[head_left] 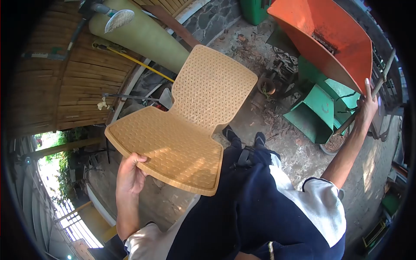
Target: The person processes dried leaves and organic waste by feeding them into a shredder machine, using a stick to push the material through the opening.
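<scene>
A tan woven-pattern plastic chair seat and backrest [208, 84] is tilted in front of me, with no legs showing on it. My left hand [132, 173] is closed on the near edge of its seat, thumb on top and fingers underneath. Off to the right, my right hand [367, 106] is wrapped round a thin wooden stick [385, 71], one finger pointing up along the rim of a large orange hopper [320, 32]. Below the hopper is a green metal chute [314, 110].
Dry leaves litter the concrete floor [242, 43] near a clay pot [266, 88]. A round basin [333, 143] stands under the chute. At the left are a bamboo wall [91, 86], a pale green cylinder [143, 39] and a yellow pole [134, 63].
</scene>
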A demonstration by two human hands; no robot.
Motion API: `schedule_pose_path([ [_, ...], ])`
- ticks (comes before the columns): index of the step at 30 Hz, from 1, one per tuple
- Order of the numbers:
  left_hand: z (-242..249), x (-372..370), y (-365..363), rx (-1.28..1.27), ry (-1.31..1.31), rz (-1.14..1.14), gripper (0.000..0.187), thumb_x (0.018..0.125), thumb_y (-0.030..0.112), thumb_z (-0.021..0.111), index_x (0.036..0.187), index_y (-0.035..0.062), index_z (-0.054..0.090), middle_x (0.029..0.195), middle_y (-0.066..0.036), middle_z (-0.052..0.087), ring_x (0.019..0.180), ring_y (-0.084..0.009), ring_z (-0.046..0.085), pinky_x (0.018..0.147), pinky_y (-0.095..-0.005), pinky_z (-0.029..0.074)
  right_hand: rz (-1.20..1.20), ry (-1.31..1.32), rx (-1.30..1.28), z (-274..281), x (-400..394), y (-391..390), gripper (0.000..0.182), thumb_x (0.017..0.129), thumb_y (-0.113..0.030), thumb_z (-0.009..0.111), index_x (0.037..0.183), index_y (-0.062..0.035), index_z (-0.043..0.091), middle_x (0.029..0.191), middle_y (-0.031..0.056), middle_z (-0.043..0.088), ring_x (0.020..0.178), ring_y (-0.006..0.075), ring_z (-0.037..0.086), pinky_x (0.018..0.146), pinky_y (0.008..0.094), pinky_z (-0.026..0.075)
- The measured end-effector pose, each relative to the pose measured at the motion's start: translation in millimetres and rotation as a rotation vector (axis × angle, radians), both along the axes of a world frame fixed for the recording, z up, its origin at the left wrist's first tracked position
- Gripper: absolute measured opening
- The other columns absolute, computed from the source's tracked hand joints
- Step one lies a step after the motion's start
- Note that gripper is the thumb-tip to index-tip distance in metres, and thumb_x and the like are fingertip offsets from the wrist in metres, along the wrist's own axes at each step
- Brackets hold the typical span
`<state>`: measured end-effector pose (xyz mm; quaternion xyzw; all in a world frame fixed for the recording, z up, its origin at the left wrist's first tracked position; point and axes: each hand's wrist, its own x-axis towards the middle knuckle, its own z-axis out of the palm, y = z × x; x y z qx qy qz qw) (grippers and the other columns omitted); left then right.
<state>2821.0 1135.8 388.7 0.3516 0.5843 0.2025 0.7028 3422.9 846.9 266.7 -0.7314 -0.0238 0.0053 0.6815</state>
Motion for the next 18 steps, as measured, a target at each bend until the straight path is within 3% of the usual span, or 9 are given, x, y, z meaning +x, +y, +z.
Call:
schedule_pose_path([
  [2, -14, -15, 40, -0.05, -0.067, -0.088, 0.056, 0.083, 0.002, 0.056, 0.137, -0.0083, 0.041, 0.123, -0.019, 0.061, 0.102, -0.029, 0.07, 0.082, -0.0384, 0.064, -0.039, -0.069, -0.094, -7, 8, 7, 0.041, 0.089, -0.03, 0.078, 0.114, -0.0003, 0.065, 0.066, -0.0077, 0.044, 0.049, 0.0015, 0.037, 0.044, 0.021, 0.026],
  [5, -14, 36, 79, 0.065, -0.003, -0.139, 0.052, 0.085, 0.003, 0.055, 0.134, -0.0086, 0.043, 0.121, -0.018, 0.061, 0.1, -0.028, 0.07, 0.079, -0.0409, 0.064, -0.11, -0.106, -0.079, -19, 23, 11, 0.021, 0.088, -0.013, 0.069, 0.106, -0.0026, 0.065, 0.07, -0.0029, 0.055, 0.05, 0.0044, 0.044, 0.045, 0.0209, 0.03],
  [12, -100, 117, 207, -0.011, -0.041, -0.373, 0.051, 0.085, 0.005, 0.055, 0.132, -0.0079, 0.043, 0.122, -0.02, 0.06, 0.101, -0.0294, 0.07, 0.078, -0.0418, 0.066, -0.079, 0.025, -0.169, -14, 20, 4, 0.027, 0.091, -0.02, 0.072, 0.11, -0.0018, 0.066, 0.069, -0.0052, 0.054, 0.05, 0.0032, 0.042, 0.045, 0.022, 0.028],
  [18, -158, 212, 274, -0.132, -0.007, -0.418, 0.049, 0.084, 0.007, 0.054, 0.129, -0.0093, 0.042, 0.121, -0.023, 0.058, 0.103, -0.0341, 0.069, 0.082, -0.0458, 0.065, -0.065, 0.106, -0.267, -1, 18, 9, 0.027, 0.091, -0.022, 0.073, 0.111, -0.0055, 0.064, 0.073, -0.0041, 0.055, 0.05, 0.0031, 0.04, 0.045, 0.0215, 0.028],
])
